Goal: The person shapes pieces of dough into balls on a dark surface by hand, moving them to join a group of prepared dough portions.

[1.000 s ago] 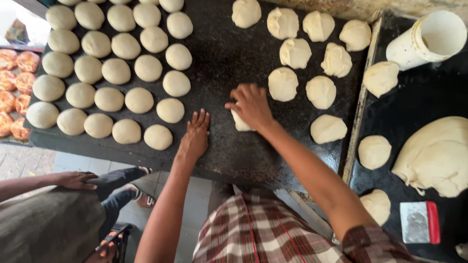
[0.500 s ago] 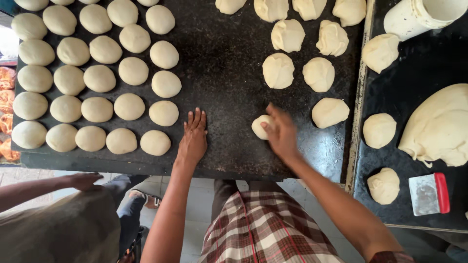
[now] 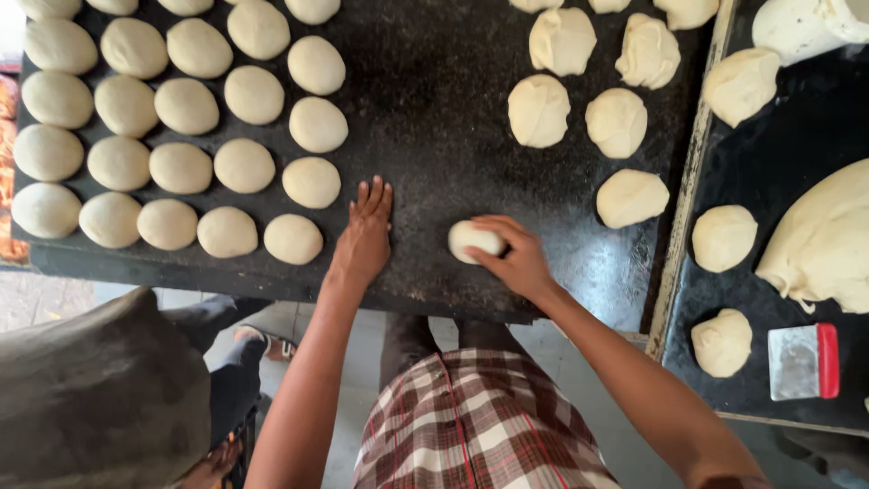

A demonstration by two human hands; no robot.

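Note:
My right hand (image 3: 514, 258) cups a small pale dough piece (image 3: 472, 239) against the black worktop (image 3: 434, 127) near its front edge. Flat on that worktop, palm down with fingers together, rests my left hand (image 3: 364, 237), just right of the nearest smooth dough ball (image 3: 293, 239). Rows of several smooth round dough balls (image 3: 181, 167) fill the left part of the top. Rougher cut dough pieces (image 3: 579, 100) lie at the upper right.
A second black surface on the right carries a large dough mass (image 3: 819, 240), loose dough pieces (image 3: 722, 237), a metal scraper with a red handle (image 3: 804, 360) and a white container (image 3: 801, 27). Another person sits low at the left (image 3: 100, 389).
My right hand has drawn the dough piece from the worktop's middle toward the front edge. The left hand has stayed flat on the top. The camera has moved closer.

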